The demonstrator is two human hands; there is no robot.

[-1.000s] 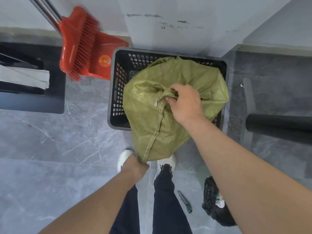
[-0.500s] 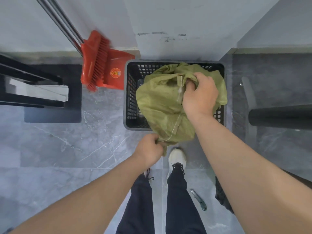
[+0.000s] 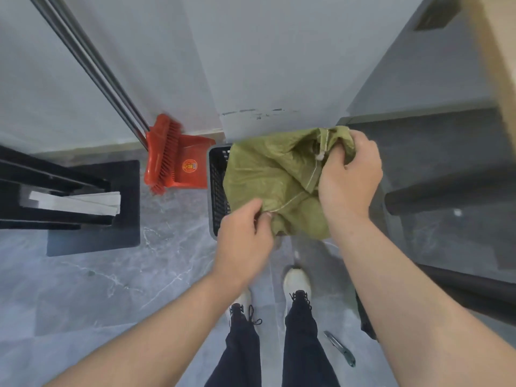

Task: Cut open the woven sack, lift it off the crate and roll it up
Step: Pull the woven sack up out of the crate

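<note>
- A black rack (image 3: pixel 69 219) sits at the left edge of the frame, with flat white strips (image 3: pixel 75 202) lying in it.
- A red broom (image 3: pixel 160 155) leans against a red dustpan (image 3: pixel 192 166) by the wall, left of centre.
- The black crate (image 3: pixel 216 191) stands just right of the dustpan. Only its left wall shows.
- The left hand (image 3: pixel 243 244), at centre, pinches the lower hem of the sack between thumb and curled fingers.
- The green woven sack (image 3: pixel 268 174) hangs crumpled between the two hands and covers most of the crate. Whether it touches the crate cannot be told.
- The right hand (image 3: pixel 349 180), right of centre, grips the sack's bunched upper part, fingers curled round the fabric.
- A utility knife (image 3: pixel 342 350) lies on the grey floor at lower right, beside the person's right shoe (image 3: pixel 297 280).
</note>
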